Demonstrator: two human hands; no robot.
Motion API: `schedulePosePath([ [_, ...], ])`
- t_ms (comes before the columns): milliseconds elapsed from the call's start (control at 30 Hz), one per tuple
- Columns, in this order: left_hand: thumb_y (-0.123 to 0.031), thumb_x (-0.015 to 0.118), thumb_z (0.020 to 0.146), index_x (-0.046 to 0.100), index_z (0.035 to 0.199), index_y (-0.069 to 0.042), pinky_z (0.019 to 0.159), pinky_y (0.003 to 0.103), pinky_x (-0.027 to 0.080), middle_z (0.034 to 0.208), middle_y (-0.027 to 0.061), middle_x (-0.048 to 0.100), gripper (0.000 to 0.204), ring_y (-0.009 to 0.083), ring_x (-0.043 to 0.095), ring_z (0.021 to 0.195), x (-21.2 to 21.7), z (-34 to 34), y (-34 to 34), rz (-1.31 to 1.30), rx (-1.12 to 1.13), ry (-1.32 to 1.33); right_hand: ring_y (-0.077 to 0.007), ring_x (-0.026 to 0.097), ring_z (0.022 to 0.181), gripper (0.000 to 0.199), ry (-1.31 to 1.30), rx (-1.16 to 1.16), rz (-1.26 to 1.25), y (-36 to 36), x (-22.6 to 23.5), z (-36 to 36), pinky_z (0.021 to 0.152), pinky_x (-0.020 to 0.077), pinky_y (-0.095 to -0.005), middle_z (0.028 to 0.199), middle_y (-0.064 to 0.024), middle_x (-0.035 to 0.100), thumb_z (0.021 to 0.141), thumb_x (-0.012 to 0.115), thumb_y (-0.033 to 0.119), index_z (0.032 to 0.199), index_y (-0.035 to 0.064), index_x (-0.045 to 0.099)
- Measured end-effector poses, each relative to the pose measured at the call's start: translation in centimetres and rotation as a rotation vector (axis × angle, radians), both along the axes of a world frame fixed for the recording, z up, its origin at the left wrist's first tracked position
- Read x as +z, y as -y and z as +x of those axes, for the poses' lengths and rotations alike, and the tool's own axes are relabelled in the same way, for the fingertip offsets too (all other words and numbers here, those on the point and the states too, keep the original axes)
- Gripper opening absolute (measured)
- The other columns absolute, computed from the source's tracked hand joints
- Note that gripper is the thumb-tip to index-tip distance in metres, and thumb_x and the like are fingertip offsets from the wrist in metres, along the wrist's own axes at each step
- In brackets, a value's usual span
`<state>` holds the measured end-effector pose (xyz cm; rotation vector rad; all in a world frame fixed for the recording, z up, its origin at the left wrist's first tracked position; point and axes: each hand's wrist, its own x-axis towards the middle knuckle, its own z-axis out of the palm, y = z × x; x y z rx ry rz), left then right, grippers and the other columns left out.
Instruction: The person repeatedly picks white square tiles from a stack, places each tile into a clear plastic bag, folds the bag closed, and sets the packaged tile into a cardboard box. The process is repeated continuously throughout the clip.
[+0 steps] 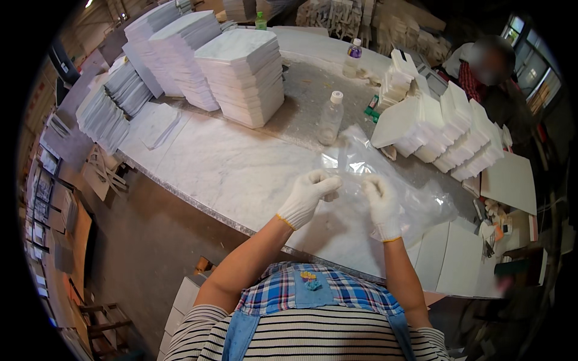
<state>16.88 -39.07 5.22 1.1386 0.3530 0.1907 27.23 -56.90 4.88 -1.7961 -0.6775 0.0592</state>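
Note:
My left hand (308, 195), in a white knit glove, is closed with thumb and fingers pinched at the near edge of some clear plastic film (421, 201). In a matching glove, my right hand (383, 207) pinches the same edge a short way to the right. The edge runs between both hands above the white marble slab (241, 162). Crumpled and shiny, the rest of the film spreads over the table beyond and to the right of my right hand. Whether it is a bag or a loose sheet I cannot tell.
Tall stacks of white marble tiles (244, 78) stand at the far left. A clear bottle (330, 119) is just beyond the film, and another bottle (352, 58) stands farther back. More stacked white tiles (442, 129) lean at the right. A person (490, 63) is at the far right.

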Motion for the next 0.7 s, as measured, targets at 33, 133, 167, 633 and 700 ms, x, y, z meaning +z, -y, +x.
schedulePosePath([
  [33, -0.021, 0.074, 0.088, 0.063, 0.082, -0.003, 0.068, 0.028, 0.048, 0.076, 0.0069, 0.064, 0.022, 0.0149, 0.059, 0.07, 0.0, 0.0, -0.1, -0.007, 0.011, 0.006, -0.0161, 0.064, 0.088, 0.013, -0.089, -0.034, 0.034, 0.2, -0.2, 0.5, 0.08, 0.0509, -0.0314, 0.093, -0.0073, 0.069, 0.09, 0.067, 0.009, 0.101, 0.0024, 0.069],
  [133, -0.02, 0.074, 0.088, 0.063, 0.082, -0.004, 0.069, 0.029, 0.048, 0.077, 0.0079, 0.065, 0.021, 0.0153, 0.06, 0.071, -0.7, 0.1, -0.8, 0.023, 0.033, -0.005, -0.0115, 0.061, 0.09, 0.02, -0.392, -0.134, 0.291, 0.8, 1.1, 1.2, 0.08, 0.05, -0.0287, 0.094, -0.0061, 0.068, 0.092, 0.067, 0.01, 0.11, 0.0017, 0.067],
  [167, -0.02, 0.074, 0.088, 0.063, 0.082, -0.004, 0.069, 0.029, 0.048, 0.077, 0.0083, 0.066, 0.021, 0.0155, 0.06, 0.071, -1.0, 0.2, -1.1, 0.042, 0.038, -0.013, -0.013, 0.062, 0.091, 0.022, -0.315, -0.118, 0.242, 1.1, 1.2, 1.8, 0.081, 0.0503, -0.0296, 0.096, -0.0066, 0.068, 0.092, 0.067, 0.011, 0.111, 0.0017, 0.066],
  [633, -0.017, 0.071, 0.089, 0.061, 0.083, -0.003, 0.071, 0.03, 0.049, 0.08, 0.0104, 0.067, 0.019, 0.0173, 0.062, 0.072, -0.3, 1.7, -1.4, 0.056, 0.114, -0.012, -0.0229, 0.065, 0.084, 0.02, 0.201, -0.148, -0.034, 2.1, 3.9, 6.6, 0.079, 0.0512, -0.035, 0.092, -0.0113, 0.069, 0.095, 0.057, 0.015, 0.101, 0.0009, 0.069],
  [700, -0.019, 0.071, 0.089, 0.06, 0.085, -0.003, 0.069, 0.031, 0.05, 0.078, 0.0097, 0.065, 0.02, 0.0177, 0.063, 0.072, -1.5, 2.4, -2.4, 0.052, 0.189, -0.072, -0.0133, 0.061, 0.077, 0.022, 0.121, -0.342, 0.064, 7.0, 4.9, 12.2, 0.071, 0.0504, -0.0304, 0.088, -0.0045, 0.066, 0.099, 0.053, 0.018, 0.102, 0.0019, 0.068],
])
